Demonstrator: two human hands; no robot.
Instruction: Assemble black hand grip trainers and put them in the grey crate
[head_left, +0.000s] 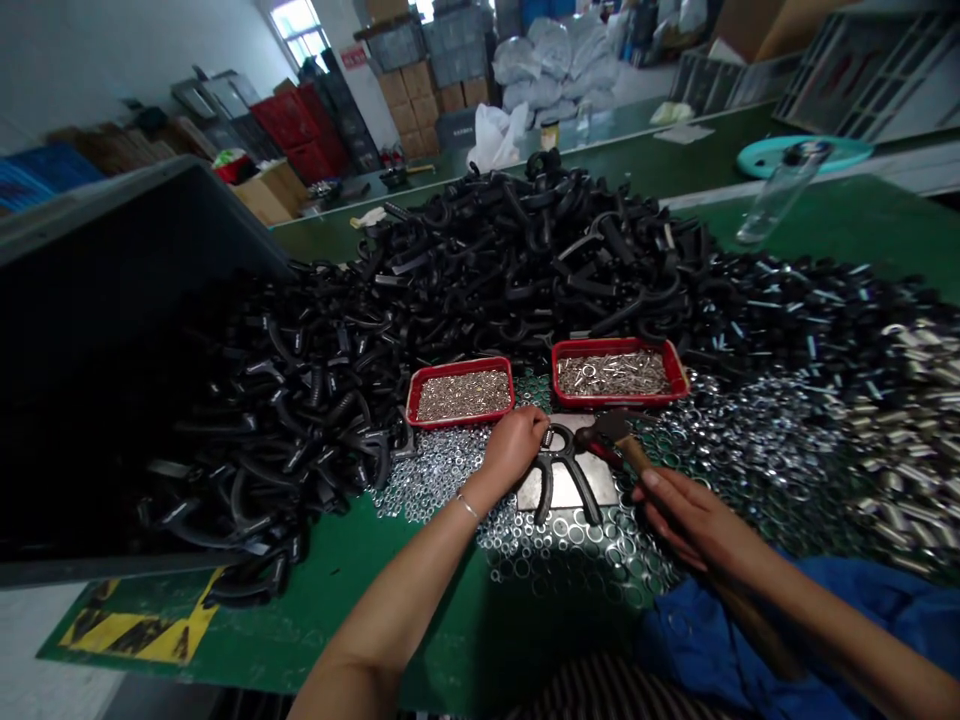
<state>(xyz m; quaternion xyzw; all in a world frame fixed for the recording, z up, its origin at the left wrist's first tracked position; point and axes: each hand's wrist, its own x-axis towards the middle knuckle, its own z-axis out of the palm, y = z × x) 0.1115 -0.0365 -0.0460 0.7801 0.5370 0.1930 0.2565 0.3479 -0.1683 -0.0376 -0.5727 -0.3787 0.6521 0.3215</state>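
You've got the black forked plastic piece [562,478] lying flat on a steel plate [606,482], its long axis running away from you; your left hand [514,447] is the nearer, fingers closed tight on its top end; your right hand [697,520] grips a wooden-handled hammer [613,428], head just right of the piece; loose steel nuts [431,475] spread beside it, two red trays [459,362] just beyond.

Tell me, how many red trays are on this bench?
2. The left red tray and the right red tray sit side by side, both holding small metal parts. Others could be hidden under the black heap.
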